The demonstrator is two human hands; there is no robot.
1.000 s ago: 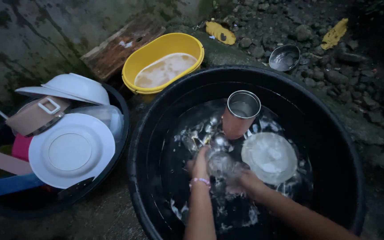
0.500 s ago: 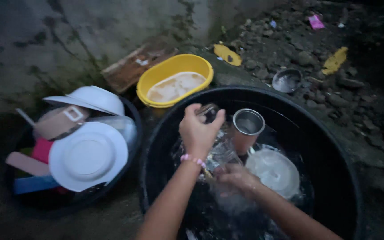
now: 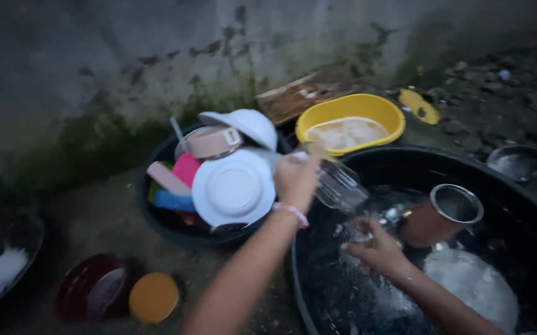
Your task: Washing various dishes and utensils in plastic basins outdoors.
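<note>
While the left hand [image 3: 296,177] grips a clear glass [image 3: 338,186] lifted over the black tub [image 3: 405,162], the right hand [image 3: 377,251], seemingly loosely curled and empty, stays low in the water, with a metal cup [image 3: 442,214] and plate [image 3: 473,285] unwashed beside stacked dishes [image 3: 231,186].

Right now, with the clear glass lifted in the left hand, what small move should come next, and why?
Probably carry the clear glass a little further left and set it in the smaller black basin beside the white plate. The left hand holds it above the water of the big black tub, tilted, near that basin of stacked dishes.
</note>
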